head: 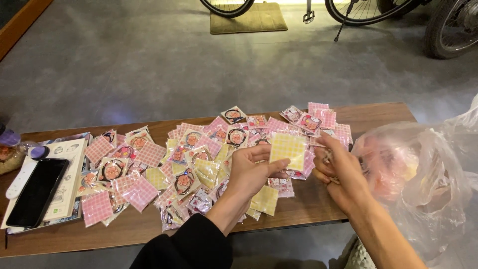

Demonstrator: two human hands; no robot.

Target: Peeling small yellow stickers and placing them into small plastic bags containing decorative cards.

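Closest in, a black sleeve [186,246] runs up to the left hand [249,172], raised over the near edge of the wooden counter [378,114]. Its grip is pressed together, thumb against fingers, pinching the lower left side of a small yellow checked packet [288,149] that stands upright, flat face toward the person. Just right of that packet is the right hand [338,174], bare-armed, fingers curled in toward the palm with the fingertips [323,142] near the packet's right edge. Whether they touch it, or pinch something small of their own, I cannot tell from here.

Below and to the left of the left grip, a loose heap of pink and yellow checked packets [199,164] is spread over the counter, many showing a round cartoon charm through clear film. Further left of the heap, a black phone [36,192] lies on a booklet [67,174] beside a white remote-like stick [20,178]. To the right of the right hand, a crumpled clear plastic bag [428,169] with pink contents sits at the counter's end. Beyond the counter, on the grey floor, are a mat [248,19] and bicycle wheels [363,10].
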